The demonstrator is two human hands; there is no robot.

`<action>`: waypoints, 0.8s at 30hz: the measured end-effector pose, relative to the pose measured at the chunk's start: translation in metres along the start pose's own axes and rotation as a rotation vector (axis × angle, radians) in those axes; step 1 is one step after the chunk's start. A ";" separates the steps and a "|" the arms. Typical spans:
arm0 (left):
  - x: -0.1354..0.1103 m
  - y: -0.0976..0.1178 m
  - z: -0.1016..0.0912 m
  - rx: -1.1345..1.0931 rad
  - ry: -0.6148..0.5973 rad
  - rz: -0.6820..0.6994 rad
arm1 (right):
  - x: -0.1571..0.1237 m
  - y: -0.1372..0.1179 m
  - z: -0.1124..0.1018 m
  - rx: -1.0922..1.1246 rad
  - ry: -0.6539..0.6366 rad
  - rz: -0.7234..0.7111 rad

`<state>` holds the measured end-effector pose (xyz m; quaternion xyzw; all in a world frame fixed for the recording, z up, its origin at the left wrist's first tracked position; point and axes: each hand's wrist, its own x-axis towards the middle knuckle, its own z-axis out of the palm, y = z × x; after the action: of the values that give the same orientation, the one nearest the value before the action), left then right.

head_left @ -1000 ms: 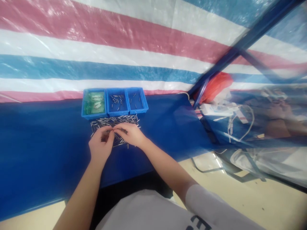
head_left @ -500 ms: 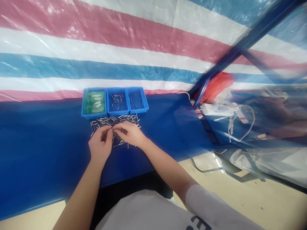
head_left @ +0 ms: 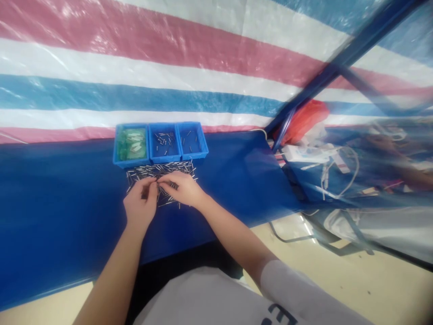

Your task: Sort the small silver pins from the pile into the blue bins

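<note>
A heap of small metal pins (head_left: 162, 170) lies on the blue table (head_left: 61, 198) just in front of three blue bins. My left hand (head_left: 140, 205) and my right hand (head_left: 181, 189) rest over the heap with fingertips meeting in a pinch at its middle. Both hands have curled fingers closed on something too small to make out, probably a pin. The left bin (head_left: 131, 145) holds green and pale pieces. The middle bin (head_left: 164, 142) and the right bin (head_left: 192, 141) hold a few metal pins each.
A striped red, white and blue tarp (head_left: 169, 67) hangs behind the table. To the right stand a dark blue frame bar (head_left: 338, 58), a red bag (head_left: 304, 119), white cables (head_left: 331, 176) and clear plastic sheeting. Beige floor shows below the table edge.
Both hands stay over the pin heap with only slight finger movement. The view has shifted a little.
</note>
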<state>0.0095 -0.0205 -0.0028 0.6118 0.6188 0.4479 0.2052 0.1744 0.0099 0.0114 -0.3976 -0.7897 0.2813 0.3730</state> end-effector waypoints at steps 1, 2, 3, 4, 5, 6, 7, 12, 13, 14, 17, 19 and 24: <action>0.000 0.000 0.000 0.001 -0.002 -0.003 | 0.000 0.000 0.000 0.003 0.000 0.001; 0.000 -0.001 0.000 0.003 -0.004 -0.005 | 0.000 0.000 0.000 0.006 -0.001 0.001; 0.000 -0.001 0.000 0.005 -0.005 -0.007 | 0.000 0.000 0.000 0.006 -0.002 0.001; 0.000 -0.002 0.000 0.005 -0.006 -0.008 | 0.000 0.000 0.000 0.005 -0.001 0.001; 0.000 -0.002 0.000 0.004 -0.006 -0.009 | 0.000 0.000 0.000 0.003 0.000 0.001; 0.000 -0.003 0.001 0.003 -0.008 -0.011 | 0.000 0.000 0.000 0.002 0.000 -0.002; 0.000 -0.003 0.001 0.003 -0.009 -0.013 | 0.000 0.000 0.000 0.002 0.001 -0.004; 0.000 -0.003 0.002 0.010 -0.017 -0.012 | 0.000 0.001 0.000 -0.002 -0.011 0.001; 0.000 -0.003 0.002 0.011 -0.020 -0.010 | 0.000 0.001 0.000 -0.004 -0.015 0.003; 0.000 -0.003 0.002 0.013 -0.022 -0.008 | 0.000 0.001 0.000 -0.005 -0.018 0.002; 0.000 -0.003 0.002 0.017 -0.025 -0.010 | 0.000 0.001 0.000 -0.008 -0.020 -0.001; 0.001 -0.003 0.002 0.020 -0.024 -0.006 | 0.000 0.000 -0.001 -0.009 -0.026 0.008; 0.001 -0.004 0.002 0.034 -0.033 0.014 | 0.000 0.000 -0.001 -0.012 -0.045 0.024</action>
<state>0.0081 -0.0182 -0.0067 0.6270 0.6185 0.4286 0.2016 0.1755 0.0101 0.0123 -0.4029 -0.7948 0.2900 0.3492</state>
